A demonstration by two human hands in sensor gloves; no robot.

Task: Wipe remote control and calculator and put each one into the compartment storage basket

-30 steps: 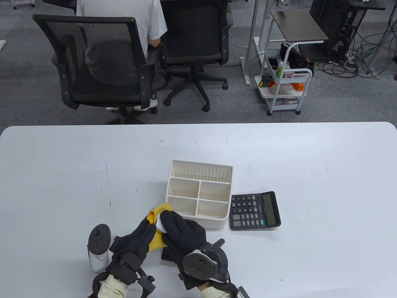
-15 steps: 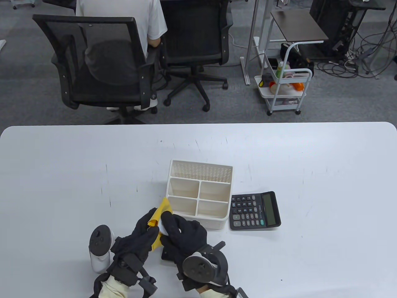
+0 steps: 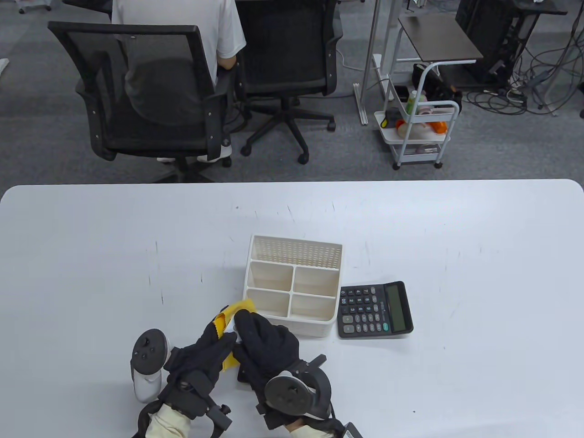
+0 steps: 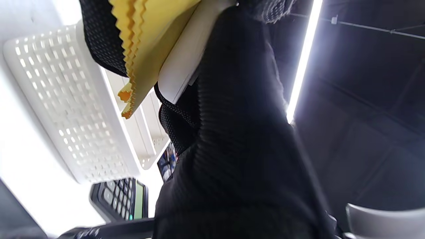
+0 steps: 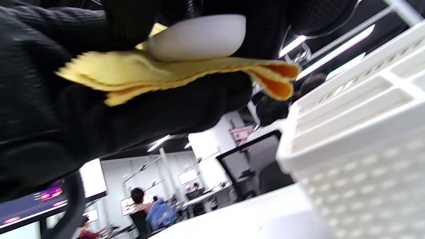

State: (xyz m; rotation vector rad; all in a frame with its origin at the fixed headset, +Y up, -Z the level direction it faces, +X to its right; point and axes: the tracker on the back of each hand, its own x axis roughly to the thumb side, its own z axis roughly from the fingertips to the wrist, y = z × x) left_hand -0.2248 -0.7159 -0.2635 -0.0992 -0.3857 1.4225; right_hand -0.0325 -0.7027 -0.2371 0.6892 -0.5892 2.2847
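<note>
Beside the basket (image 3: 292, 292), right hand (image 3: 267, 342) grips remote (image 4: 186, 63); left hand (image 3: 205, 353) apparently pinches yellow cloth (image 3: 228, 315)

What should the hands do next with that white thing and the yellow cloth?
Probably keep rubbing a little: the left hand presses the yellow cloth against the white remote that the right hand grips, and the basket close by has nothing in it yet.
</note>
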